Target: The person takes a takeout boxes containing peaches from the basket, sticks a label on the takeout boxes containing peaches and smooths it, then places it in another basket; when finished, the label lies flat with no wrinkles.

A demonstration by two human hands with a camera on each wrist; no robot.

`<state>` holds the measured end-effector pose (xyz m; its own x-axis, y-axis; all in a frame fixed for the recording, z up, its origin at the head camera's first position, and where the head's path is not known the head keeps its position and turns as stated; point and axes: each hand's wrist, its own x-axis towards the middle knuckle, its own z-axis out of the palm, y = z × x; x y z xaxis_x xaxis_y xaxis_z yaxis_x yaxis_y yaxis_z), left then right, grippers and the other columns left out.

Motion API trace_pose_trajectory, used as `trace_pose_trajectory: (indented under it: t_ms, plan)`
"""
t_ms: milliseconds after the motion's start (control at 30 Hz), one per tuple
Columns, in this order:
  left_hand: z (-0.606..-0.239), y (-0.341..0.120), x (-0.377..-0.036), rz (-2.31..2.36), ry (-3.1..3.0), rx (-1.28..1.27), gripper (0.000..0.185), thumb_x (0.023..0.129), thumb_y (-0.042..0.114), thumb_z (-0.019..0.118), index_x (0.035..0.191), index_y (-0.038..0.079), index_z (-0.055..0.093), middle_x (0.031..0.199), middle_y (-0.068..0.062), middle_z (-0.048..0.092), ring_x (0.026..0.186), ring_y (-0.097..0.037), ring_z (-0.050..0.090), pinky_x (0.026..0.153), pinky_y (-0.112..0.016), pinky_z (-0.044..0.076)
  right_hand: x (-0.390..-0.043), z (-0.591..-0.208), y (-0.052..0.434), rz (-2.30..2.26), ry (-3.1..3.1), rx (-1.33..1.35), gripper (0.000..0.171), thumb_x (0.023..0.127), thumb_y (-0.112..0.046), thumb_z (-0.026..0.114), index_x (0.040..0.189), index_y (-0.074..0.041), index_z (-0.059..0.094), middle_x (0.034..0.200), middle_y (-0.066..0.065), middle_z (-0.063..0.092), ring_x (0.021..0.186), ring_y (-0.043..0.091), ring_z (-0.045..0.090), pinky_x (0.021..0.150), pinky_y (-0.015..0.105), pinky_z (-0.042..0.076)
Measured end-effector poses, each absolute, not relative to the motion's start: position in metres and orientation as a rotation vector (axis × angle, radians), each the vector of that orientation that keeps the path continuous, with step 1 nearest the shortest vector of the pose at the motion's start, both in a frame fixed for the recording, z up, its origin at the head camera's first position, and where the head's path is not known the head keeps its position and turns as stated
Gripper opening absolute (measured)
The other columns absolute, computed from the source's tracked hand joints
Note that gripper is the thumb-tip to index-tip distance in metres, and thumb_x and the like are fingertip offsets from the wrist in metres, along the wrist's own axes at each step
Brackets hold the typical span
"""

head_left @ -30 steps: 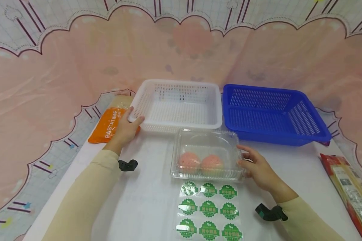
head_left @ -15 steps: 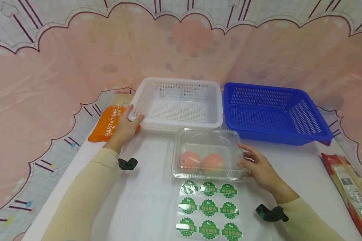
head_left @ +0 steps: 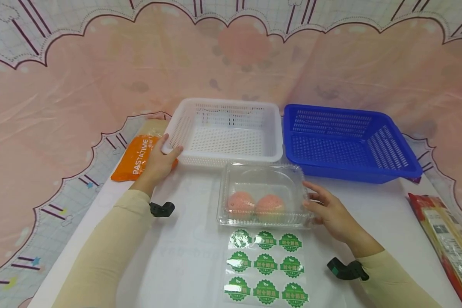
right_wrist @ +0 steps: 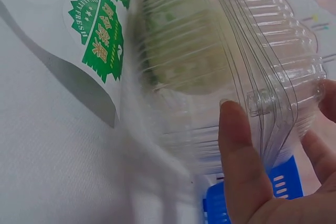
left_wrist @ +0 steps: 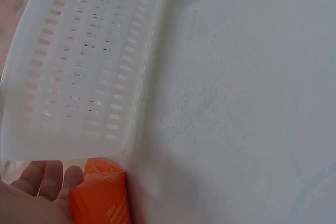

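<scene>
A clear plastic clamshell box (head_left: 263, 192) lies shut on the white table with two pink round fruits (head_left: 240, 201) inside. My right hand (head_left: 331, 211) holds its right end, with the thumb (right_wrist: 236, 145) against the ribbed side by the clasp and the other fingers behind the box (right_wrist: 226, 51). My left hand (head_left: 158, 160) grips the near left corner of the white slotted basket (head_left: 223, 160), thumb along the front wall. That hand (left_wrist: 37, 187) lies over an orange packet (head_left: 132, 160).
A blue slotted basket (head_left: 408, 171) stands to the right of the white one. A sheet of green round stickers (head_left: 265, 269) lies just in front of the box. A long red packet (head_left: 446, 244) lies at the table's right edge. Pink cloth hangs behind.
</scene>
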<state>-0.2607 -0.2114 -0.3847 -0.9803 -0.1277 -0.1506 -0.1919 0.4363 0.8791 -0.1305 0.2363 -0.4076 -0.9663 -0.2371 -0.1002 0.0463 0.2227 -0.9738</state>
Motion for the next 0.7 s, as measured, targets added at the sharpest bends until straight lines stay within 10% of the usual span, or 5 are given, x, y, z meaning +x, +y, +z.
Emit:
trace_pose_trajectory:
  t_ms: [367,700]
  plan:
    - [-0.383,-0.215,-0.263,1.558,2.624,-0.264,0.089,0.096,0.054,0.061,0.163,0.023,0.011,0.165,-0.016,0.017,0.145,-0.038,0.024,0.117,-0.056,0.021,-0.13,-0.41,0.247,-1.758,2.306,-0.263,0.063,0.103,-0.015,0.057,0.157,-0.002,0.027,0.144,0.033,0.04,0.12,0.027,0.052,0.087,0.028,0.053]
    - [-0.374,-0.229,-0.241,1.49,2.644,-0.119,0.089,0.097,0.048,0.063,0.163,0.019,0.009,0.16,-0.021,0.025,0.139,-0.039,0.036,0.111,-0.051,0.036,-0.12,-0.41,0.267,-1.771,2.278,-0.404,0.062,0.102,-0.007,0.056,0.153,0.009,0.024,0.146,0.039,0.037,0.114,0.0,0.058,0.089,0.023,0.052]
